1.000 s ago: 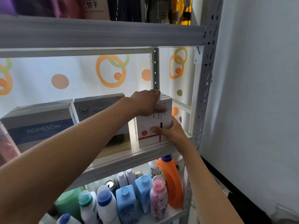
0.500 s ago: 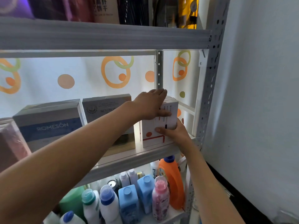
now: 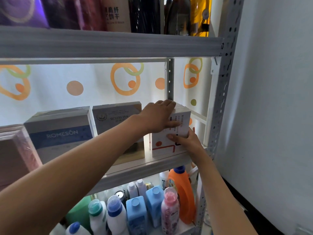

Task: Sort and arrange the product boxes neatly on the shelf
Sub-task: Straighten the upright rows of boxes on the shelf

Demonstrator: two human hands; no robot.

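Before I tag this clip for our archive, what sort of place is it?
Probably a small shop or stockroom: a grey slotted metal rack holds boxed goods such as the blue-banded ROMESON box, with plastic detergent bottles packed below.

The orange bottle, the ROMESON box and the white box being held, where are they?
orange bottle (image 3: 183, 197): head view, on its body.
ROMESON box (image 3: 61, 134): head view, on its blue front band.
white box (image 3: 163, 146): head view, on its lower front face.
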